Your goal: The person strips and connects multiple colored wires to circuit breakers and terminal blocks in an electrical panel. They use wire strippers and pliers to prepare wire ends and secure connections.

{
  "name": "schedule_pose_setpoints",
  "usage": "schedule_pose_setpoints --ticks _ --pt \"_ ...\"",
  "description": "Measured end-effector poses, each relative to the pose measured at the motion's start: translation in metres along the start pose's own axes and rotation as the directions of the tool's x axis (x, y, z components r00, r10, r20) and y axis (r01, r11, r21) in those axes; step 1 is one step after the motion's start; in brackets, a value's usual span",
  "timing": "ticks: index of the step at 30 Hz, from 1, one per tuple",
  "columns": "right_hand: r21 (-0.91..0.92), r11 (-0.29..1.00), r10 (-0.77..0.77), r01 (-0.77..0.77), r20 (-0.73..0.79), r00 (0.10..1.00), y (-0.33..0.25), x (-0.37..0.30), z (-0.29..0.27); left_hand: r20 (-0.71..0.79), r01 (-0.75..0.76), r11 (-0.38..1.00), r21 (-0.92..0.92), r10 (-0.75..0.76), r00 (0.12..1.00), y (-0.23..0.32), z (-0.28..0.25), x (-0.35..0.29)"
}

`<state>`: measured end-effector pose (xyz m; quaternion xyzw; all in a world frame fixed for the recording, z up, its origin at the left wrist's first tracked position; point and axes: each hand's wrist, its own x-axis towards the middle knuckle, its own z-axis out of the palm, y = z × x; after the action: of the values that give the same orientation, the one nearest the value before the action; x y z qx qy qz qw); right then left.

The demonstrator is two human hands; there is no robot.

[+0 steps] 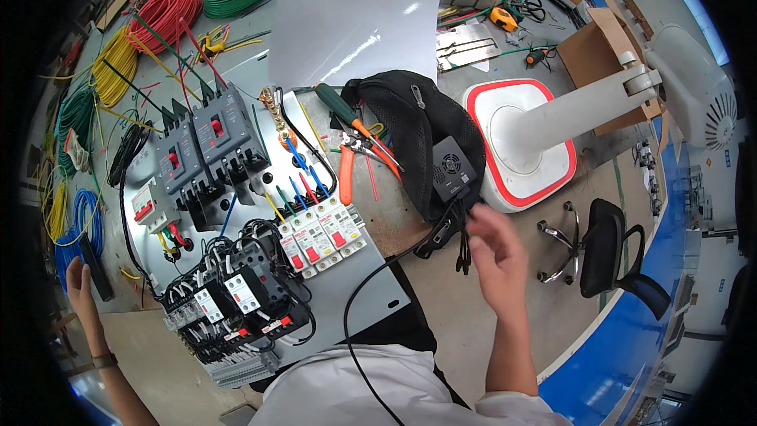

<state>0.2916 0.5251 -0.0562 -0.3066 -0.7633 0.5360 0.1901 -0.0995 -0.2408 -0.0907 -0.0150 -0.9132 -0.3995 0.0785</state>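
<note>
White shirt (339, 390) | black pouch (404, 130), device (453, 167) against it | left grip (81, 298) parted, empty | right grip (500, 259) half-curled, hold unclear

**Person in a white shirt (347, 386) and dark left wristband (103, 360)**

The shirt looks plain and loose, softly creased in front. Its right sleeve (520, 408) is short, leaving the right forearm (511, 355) bare. The wristband is narrow. Left hand (80, 288) and right hand (498, 260) are bare. Black clothing (406, 333) shows beyond the shirt.
</note>
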Motion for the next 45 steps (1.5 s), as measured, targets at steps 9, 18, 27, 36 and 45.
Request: schedule_pose_setpoints --ticks 9,18,27,36,45 --pt "-0.634 0.752 -0.153 0.178 0.095 0.984 -0.042 0.084 0.071 0.491 -0.097 0.995 -0.018 0.093 0.866 0.273 0.073 -0.128" --pt "-0.599 0.671 -0.286 0.438 0.336 0.897 -0.05 0.134 0.065 0.499 -0.077 0.995 -0.068 0.101 0.861 0.297 0.08 -0.177" --pt "-0.519 0.71 -0.322 0.475 0.36 0.875 -0.045 0.137 0.056 0.625 -0.268 0.941 -0.205 0.337 0.704 0.346 0.087 -0.189" --pt "-0.098 0.962 -0.269 0.254 -0.197 0.943 -0.012 0.048 0.034 0.715 -0.216 0.707 -0.674 0.697 0.049 0.419 0.174 -0.266" --pt "-0.049 0.944 0.289 -0.326 0.598 0.748 0.007 -0.078 -0.004 0.59 -0.208 0.564 -0.799 0.802 -0.095 0.451 0.217 -0.305"
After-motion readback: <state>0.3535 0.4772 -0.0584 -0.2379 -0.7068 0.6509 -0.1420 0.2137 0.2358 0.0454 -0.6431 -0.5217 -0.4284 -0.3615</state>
